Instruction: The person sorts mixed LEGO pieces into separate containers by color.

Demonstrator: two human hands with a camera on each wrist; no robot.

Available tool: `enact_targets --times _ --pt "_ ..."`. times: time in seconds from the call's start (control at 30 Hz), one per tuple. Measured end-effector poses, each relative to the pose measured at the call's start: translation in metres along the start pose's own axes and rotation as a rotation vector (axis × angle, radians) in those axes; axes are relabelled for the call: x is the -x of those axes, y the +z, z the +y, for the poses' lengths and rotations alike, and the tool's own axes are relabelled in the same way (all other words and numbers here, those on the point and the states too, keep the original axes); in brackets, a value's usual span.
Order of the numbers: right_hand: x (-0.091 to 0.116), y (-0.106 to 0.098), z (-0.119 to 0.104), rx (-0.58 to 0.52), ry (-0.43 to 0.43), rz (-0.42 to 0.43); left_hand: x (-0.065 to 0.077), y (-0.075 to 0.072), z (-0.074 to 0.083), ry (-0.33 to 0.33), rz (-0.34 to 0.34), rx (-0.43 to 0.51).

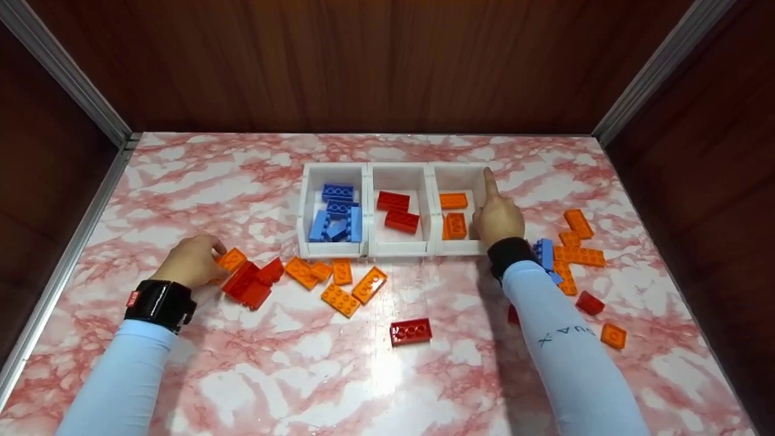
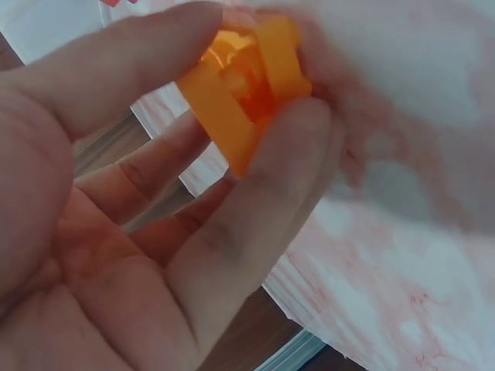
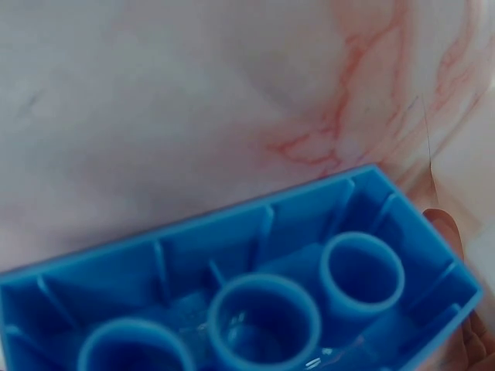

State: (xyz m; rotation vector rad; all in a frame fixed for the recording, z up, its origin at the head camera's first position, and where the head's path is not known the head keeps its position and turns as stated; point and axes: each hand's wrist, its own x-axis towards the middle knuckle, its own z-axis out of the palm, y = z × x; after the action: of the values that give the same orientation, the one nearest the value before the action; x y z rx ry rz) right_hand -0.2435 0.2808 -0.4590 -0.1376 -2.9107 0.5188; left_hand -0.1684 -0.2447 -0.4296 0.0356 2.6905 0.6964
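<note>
While the left hand (image 1: 189, 261) pinches an orange brick (image 2: 216, 104) between its fingertips, the right box (image 1: 465, 247), with orange bricks (image 1: 454, 201) inside, sits at the tray's opposite end. The tray (image 1: 399, 249) runs lengthwise from left to right, so the held brick lies left of it and a little nearer the person, with the blue and red boxes in between. I cannot tell the brick's long axis from its tilted pose; red bricks (image 1: 245, 284) lie just beside it.

Much nearer that box is the right hand (image 1: 501, 219), over its right wall with the index finger straight; the other fingers are mostly hidden. A blue brick (image 3: 263, 282) looms large in the right wrist view, hollow underside toward the camera, long axis slanting; whether that hand grips it, I cannot tell.
</note>
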Motion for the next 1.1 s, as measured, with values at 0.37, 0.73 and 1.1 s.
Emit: enact_targets --times 0.37,0.73,1.1 --pt "-0.001 -0.001 0.010 -0.006 -0.033 0.034 -0.003 -0.008 0.045 0.069 0.186 -0.008" --pt "-0.002 -0.004 0.010 -0.001 0.054 -0.043 -0.033 0.018 0.199 0.441 0.202 0.008" --pt "0.001 0.000 0.000 -0.001 -0.002 0.005 -0.074 0.086 0.316 0.627 0.170 -0.250"
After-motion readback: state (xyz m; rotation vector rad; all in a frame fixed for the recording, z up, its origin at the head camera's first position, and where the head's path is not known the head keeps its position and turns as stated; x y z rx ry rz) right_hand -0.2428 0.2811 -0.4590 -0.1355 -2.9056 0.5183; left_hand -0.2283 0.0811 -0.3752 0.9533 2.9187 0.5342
